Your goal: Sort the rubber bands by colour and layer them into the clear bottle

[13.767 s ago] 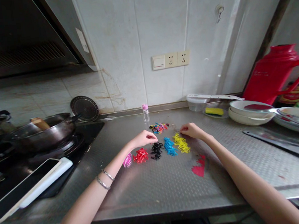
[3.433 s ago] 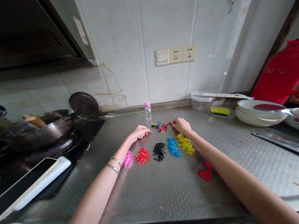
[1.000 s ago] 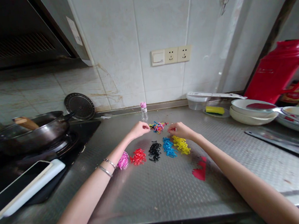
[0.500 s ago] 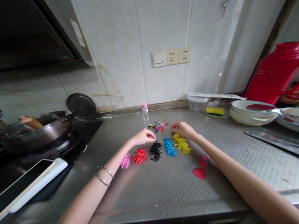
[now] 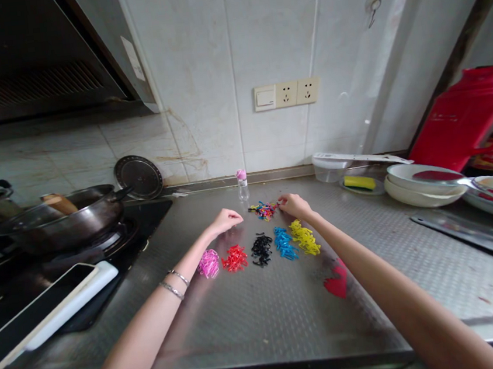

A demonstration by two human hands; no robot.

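Observation:
A small mixed-colour heap of what look like little elastic bands [image 5: 264, 210] lies toward the back of the metal counter. My right hand [image 5: 295, 204] is at its right edge, fingertips pinched together at the bands. To the left of the heap, just off the counter, my left hand [image 5: 227, 219] has thumb and fingers closed; anything between them is too small to make out. In front runs a row of single-colour piles: pink [image 5: 208, 263], red [image 5: 234, 258], black [image 5: 262, 249], blue [image 5: 285, 243] and yellow [image 5: 305, 237]. My right wrist is just behind the yellow pile.
A small clear bottle with a pink cap [image 5: 242, 185] stands behind the heap. At left are a pan [image 5: 78, 217] on the stove and a phone on a white stand [image 5: 66, 309]. Bowls [image 5: 423, 186], a sponge [image 5: 359, 182], a knife [image 5: 467, 237] and a red flask [image 5: 464, 120] are at right.
My left hand has moved left and back, away from above the black pile, uncovering the pink pile. My right hand stays by the mixed heap, and the view has shifted slightly.

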